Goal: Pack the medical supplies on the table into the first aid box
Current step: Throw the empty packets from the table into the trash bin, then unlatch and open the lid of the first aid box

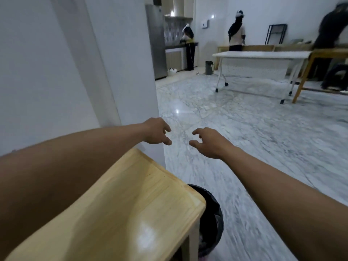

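Observation:
Both my arms reach forward past the end of a light wooden table (pixel 135 200). My left hand (pixel 157 131) hovers beyond the table's far corner, fingers curled apart, holding nothing. My right hand (pixel 206 142) hangs over the marble floor, close to the left hand, fingers also spread and empty. No medical supplies and no first aid box show in this view; the visible part of the table top is bare.
A black bin (pixel 211 221) stands under the table's right corner. A white wall (pixel 75 72) rises on the left. Farther off are a white wheeled table (pixel 261 55), a wooden table (pixel 320 53), a fridge (pixel 156 40) and three people.

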